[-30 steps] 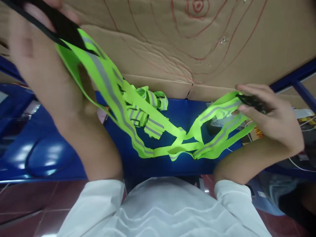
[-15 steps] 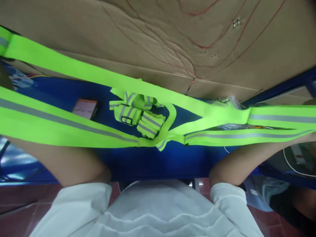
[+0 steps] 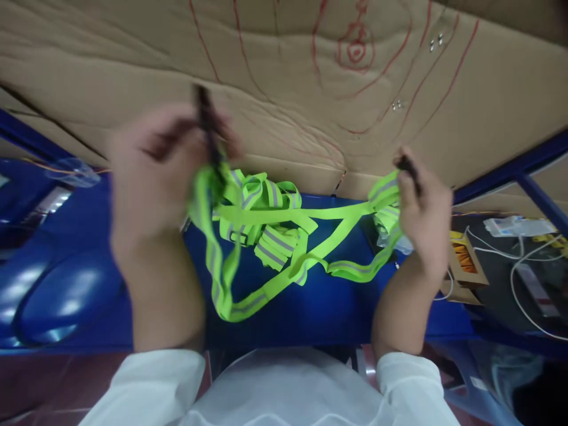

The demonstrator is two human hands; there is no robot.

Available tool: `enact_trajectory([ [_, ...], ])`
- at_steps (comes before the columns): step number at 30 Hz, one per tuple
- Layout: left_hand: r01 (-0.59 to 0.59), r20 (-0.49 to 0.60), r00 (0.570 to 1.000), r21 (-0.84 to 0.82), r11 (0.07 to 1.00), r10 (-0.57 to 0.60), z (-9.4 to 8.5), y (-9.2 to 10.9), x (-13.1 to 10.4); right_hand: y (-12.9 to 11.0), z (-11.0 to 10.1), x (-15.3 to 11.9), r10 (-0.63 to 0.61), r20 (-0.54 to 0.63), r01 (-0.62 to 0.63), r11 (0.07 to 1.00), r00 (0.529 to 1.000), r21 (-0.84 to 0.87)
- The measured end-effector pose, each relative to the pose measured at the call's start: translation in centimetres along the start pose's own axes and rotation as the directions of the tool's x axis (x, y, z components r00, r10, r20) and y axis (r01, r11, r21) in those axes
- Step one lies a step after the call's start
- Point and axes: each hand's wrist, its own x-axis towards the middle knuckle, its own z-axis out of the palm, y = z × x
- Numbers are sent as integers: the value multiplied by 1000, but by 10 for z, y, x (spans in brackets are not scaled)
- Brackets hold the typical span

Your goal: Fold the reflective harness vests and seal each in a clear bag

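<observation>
A neon yellow-green reflective strap harness with grey stripes hangs slack between my two hands above the blue table. My left hand, blurred by motion, is closed around one end of it, where a dark strip sticks up. On the right, my right hand pinches the other end, with a black piece at its fingertips. Behind the slack straps lies a pile of similar folded reflective straps, partly covered by them. A black buckle shows on that pile.
A cardboard panel with red drawn lines rises behind the table. Blue chair-like shapes are at the left. At the right stand a small open carton, white cables and a blue metal frame. The blue table lies below the straps.
Both hands have come inward into view from the far sides. The harness, stretched wide and taut before, now sags between them. The camera view has shifted slightly.
</observation>
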Motion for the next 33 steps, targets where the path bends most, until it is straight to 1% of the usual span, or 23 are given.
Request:
enact_trajectory([
  [1,73,-30,997,-39,997,-74,11,5,4,-7,12,0,-21,44,22,1000,999,-17],
  [2,129,22,992,-18,992,-128,23,10,6,-13,23,0,-49,64,51,998,997,-37],
  [3,141,86,986,70,988,-146,34,14,8,-18,33,-1,-78,68,82,995,995,-57],
  [5,82,201,970,247,965,-134,54,20,9,-26,49,-4,-123,80,130,987,989,-91],
  [6,41,225,968,307,951,-115,60,22,8,-29,55,-6,-137,92,146,984,986,-104],
  [8,-1,219,972,363,932,-85,67,25,6,-34,63,-11,-151,121,165,980,981,-115],
  [11,11,165,983,405,914,-85,69,27,3,-42,68,-15,-168,147,183,979,975,-91],
  [16,49,150,981,415,909,-121,68,25,2,-50,72,-16,-172,183,188,979,968,-75],
  [19,54,180,974,393,918,-135,66,25,1,-50,70,-16,-197,235,220,973,952,-76],
  [22,45,219,964,416,908,-149,63,26,1,-54,70,-18,-216,304,248,966,928,-68],
  [28,34,259,949,484,875,-180,64,20,4,-72,87,-28,-152,362,184,982,920,-53],
  [31,26,271,947,478,878,-175,65,14,7,-70,90,-25,-195,403,199,979,894,32],
  [33,31,263,950,457,889,-168,64,11,8,-63,84,-20,-243,420,209,970,875,126],
])
